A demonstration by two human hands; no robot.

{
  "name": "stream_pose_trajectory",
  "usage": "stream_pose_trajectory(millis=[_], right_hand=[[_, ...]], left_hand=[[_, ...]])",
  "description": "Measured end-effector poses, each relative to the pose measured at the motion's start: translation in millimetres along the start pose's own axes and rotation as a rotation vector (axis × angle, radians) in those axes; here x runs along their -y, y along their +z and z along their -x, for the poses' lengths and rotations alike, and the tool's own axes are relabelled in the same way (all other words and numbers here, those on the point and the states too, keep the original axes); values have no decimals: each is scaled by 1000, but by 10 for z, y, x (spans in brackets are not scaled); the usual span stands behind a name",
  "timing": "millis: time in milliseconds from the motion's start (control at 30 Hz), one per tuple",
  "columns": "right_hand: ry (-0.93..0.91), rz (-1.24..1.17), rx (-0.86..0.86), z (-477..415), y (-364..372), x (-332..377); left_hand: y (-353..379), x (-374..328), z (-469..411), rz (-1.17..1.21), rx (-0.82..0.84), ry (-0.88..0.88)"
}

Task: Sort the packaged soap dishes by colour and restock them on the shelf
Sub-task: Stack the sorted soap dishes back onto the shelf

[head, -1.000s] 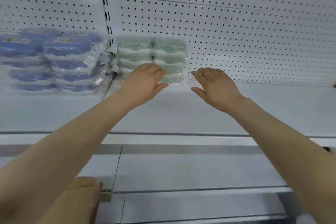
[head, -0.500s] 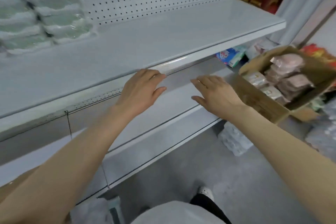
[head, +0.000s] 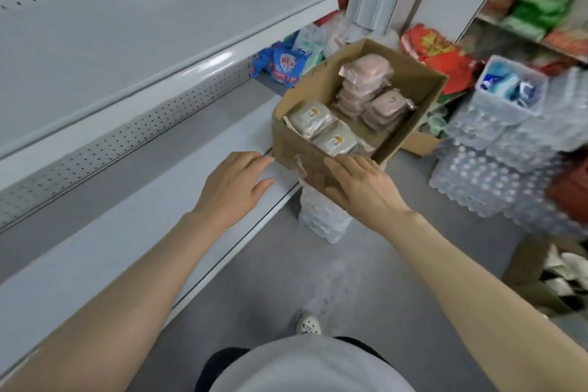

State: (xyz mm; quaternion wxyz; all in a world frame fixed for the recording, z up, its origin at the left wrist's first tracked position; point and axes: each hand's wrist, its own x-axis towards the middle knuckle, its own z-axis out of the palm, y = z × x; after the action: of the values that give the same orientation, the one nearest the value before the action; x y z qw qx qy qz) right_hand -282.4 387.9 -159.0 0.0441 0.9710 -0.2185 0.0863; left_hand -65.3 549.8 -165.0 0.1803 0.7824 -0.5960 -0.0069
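An open cardboard box [head: 416,111] stands to the right of the white shelf [head: 127,41], on a wrapped pack. Inside it lie packaged soap dishes: pink ones [head: 369,73] stacked at the far side, grey ones [head: 313,116] at the near side. My left hand [head: 235,184] hovers with straight fingers over the lower shelf board, just left of the box. My right hand [head: 359,188] is spread in front of the box's near wall; I cannot tell whether it touches. Both hands hold nothing.
Shrink-wrapped bottle packs [head: 496,169] stand to the right of the box, one more [head: 321,219] beneath it. Blue packets [head: 286,64] lie on the lower shelf behind the box. Red bags [head: 442,54] and a further shelf with green packs [head: 541,9] are at the back. Grey floor lies below.
My view has swung right and down from the blue and green dishes on the shelf to the box. Both hands left the shelf and came near the box's near wall.
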Motion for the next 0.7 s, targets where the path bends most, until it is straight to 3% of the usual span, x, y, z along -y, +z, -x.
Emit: stream_pose_trajectory(millis=[167,367,700], right_hand=[[34,-27,47,-151,200,-810],[48,-65,157,-717,646,-1316],[-99,6,630,-1627,1402,-1530]], left_hand=[[396,-338,-720,18,68,-11],[771,-135,-1397,18,148,-48],[1223,308,-2035,39,251,-20]])
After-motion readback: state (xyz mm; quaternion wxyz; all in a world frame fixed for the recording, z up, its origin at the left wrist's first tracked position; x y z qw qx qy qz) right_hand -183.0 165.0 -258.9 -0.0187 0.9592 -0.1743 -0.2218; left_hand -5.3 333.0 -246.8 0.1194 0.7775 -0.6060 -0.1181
